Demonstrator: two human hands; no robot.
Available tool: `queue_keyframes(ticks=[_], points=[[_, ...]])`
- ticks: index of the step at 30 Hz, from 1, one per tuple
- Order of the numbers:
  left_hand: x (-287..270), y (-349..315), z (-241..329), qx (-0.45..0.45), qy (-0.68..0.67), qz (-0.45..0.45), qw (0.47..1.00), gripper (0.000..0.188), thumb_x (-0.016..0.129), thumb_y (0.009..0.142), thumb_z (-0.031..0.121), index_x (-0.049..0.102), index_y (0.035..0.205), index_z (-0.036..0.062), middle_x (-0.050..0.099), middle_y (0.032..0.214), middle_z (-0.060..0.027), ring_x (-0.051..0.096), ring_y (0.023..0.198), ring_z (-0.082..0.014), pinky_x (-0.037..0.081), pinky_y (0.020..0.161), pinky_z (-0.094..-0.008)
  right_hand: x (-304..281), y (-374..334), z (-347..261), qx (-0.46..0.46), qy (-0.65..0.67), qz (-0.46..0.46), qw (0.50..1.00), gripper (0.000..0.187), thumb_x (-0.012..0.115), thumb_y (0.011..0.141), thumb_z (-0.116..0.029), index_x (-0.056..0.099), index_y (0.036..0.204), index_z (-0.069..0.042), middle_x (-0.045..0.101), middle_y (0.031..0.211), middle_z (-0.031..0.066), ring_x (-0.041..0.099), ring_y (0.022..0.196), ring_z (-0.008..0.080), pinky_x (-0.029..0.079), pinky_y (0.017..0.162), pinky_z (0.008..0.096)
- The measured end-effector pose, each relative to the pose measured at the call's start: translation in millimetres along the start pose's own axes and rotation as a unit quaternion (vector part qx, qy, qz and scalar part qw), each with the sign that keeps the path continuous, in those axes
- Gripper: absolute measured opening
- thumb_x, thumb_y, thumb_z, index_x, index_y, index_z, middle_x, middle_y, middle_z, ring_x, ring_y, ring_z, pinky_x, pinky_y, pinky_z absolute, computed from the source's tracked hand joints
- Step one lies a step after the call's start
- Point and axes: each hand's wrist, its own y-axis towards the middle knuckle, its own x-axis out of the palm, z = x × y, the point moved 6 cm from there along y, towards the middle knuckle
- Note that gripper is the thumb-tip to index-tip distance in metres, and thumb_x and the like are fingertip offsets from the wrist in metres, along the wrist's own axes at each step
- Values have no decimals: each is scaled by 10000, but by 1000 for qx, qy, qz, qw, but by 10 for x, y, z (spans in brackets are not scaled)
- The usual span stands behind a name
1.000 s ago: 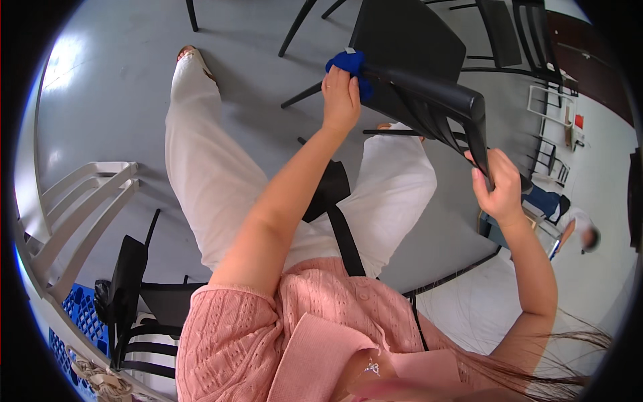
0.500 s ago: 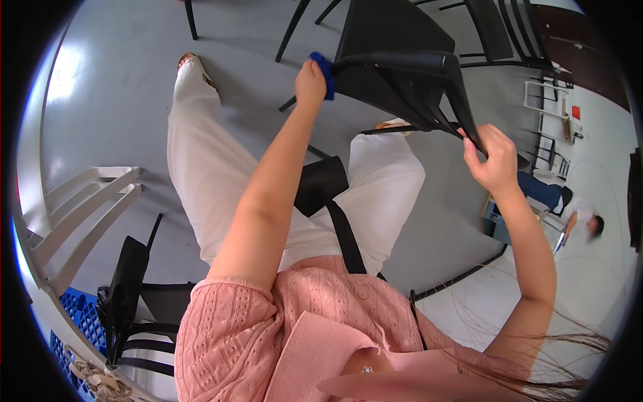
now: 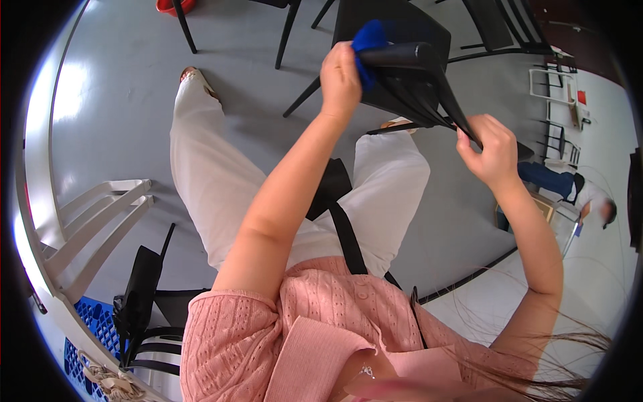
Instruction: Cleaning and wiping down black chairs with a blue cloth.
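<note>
A black chair (image 3: 415,97) with a slatted backrest is in front of me, tilted or turned so its back faces me. My left hand (image 3: 340,77) is closed around a blue cloth (image 3: 370,41). It presses the cloth against the left end of the backrest's top bar, and the cloth is partly blurred. On the right side of the backrest, my right hand (image 3: 494,149) is closed around the chair's frame, its fingers wrapped over the edge.
At left stand a white slatted chair (image 3: 110,208) and another black chair (image 3: 142,281), near a blue plastic crate (image 3: 94,315). More black chairs (image 3: 495,30) are at the far side. A red basin (image 3: 175,7) lies on the floor. A person (image 3: 569,187) bends at the right.
My left hand has moved right and a little up with the blue cloth, along the chair's top bar. My right hand keeps its hold. The red basin has come into view.
</note>
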Motion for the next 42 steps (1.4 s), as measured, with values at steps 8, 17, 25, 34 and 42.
queue_keyframes(ticks=[8,17,25,34,42], points=[[-56,51,68,-187,-231,25,955,442,401,1063,341,618,889,-3,529,786,15,458,747,-98,422,716,-252,13,11,12,2,-28,-12,1000,102,692,739,-91,656,813,-30,638,713,54,611,640,238,485,556,340],[189,66,1244,187,-84,2,979,501,309,1081,327,639,982,-38,600,817,-8,482,752,-83,394,700,-216,14,6,-16,-6,-25,-3,1000,120,701,706,-85,660,807,-37,651,736,58,620,658,250,494,567,346],[-315,-30,-783,-128,310,-30,942,475,394,1041,346,651,920,-35,645,768,-212,656,753,-274,496,712,-396,1,0,-5,-3,-42,25,999,117,699,735,-111,661,819,-39,668,763,56,637,692,238,506,587,349],[-342,18,34,-248,-296,69,920,488,414,1048,354,663,1063,-66,695,1044,-99,639,898,-150,503,789,-287,3,-11,31,-3,-56,33,998,105,692,749,-109,656,810,-31,661,742,63,637,682,241,504,586,346],[233,275,861,-15,-164,-84,983,564,350,1073,361,697,946,-65,675,801,-51,569,757,-98,461,760,-241,8,2,0,9,-51,14,999,83,681,744,-92,656,793,-30,649,720,59,627,662,240,495,574,353]])
